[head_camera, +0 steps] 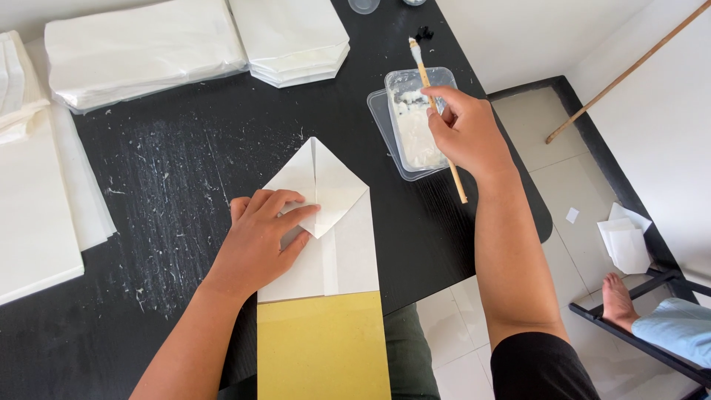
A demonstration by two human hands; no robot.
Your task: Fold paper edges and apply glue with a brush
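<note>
Black tabletop (185, 170), flecked with dried paste. Left hand (263, 237) lies flat, fingers spread, pinning the folded white paper (337, 222) so its flaps stay down. Right hand (463, 130) pinches a wooden-handled brush (437, 104) over the clear paste tray (411, 126). Beyond: stacked white sheets (148, 48), yellow board (322, 344).

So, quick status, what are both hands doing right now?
Left hand pressing folded white paper flat. Right hand gripping brush over paste tub. Nothing between them.
</note>
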